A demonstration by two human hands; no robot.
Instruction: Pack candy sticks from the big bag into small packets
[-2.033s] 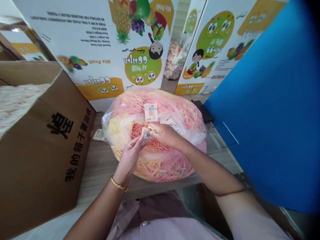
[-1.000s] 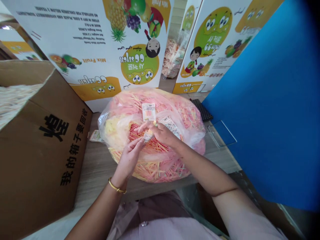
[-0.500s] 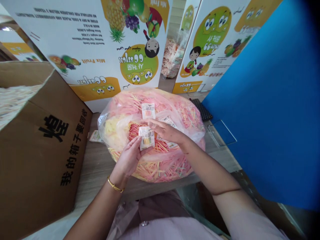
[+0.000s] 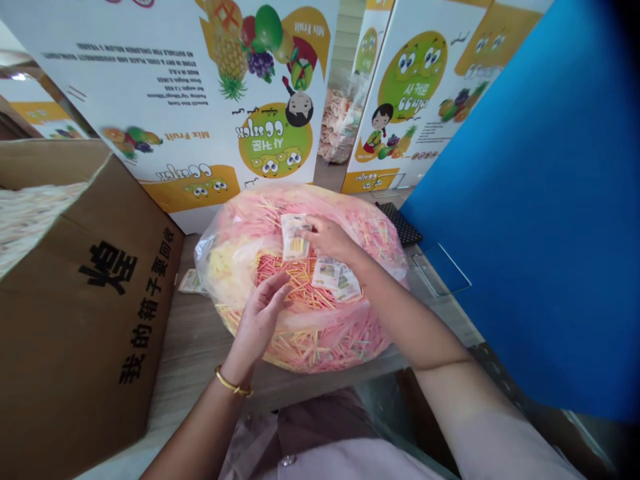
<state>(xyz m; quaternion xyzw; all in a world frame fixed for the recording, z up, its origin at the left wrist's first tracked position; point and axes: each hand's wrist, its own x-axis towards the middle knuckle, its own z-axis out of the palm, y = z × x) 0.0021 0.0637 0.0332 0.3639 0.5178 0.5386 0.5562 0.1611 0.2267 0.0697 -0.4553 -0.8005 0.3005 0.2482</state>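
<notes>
Holding packet over bag, cartons close around

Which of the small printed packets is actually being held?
The small clear orange-marked packet pinched by the right hand, atop the big clear bag of pink sticks. The other printed packets lie loose under that wrist.

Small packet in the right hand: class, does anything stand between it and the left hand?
Nothing visible does. The left hand is open on the plastic bag of sticks, just below the small packet pinched by the right hand; only bag surface lies between.
</notes>
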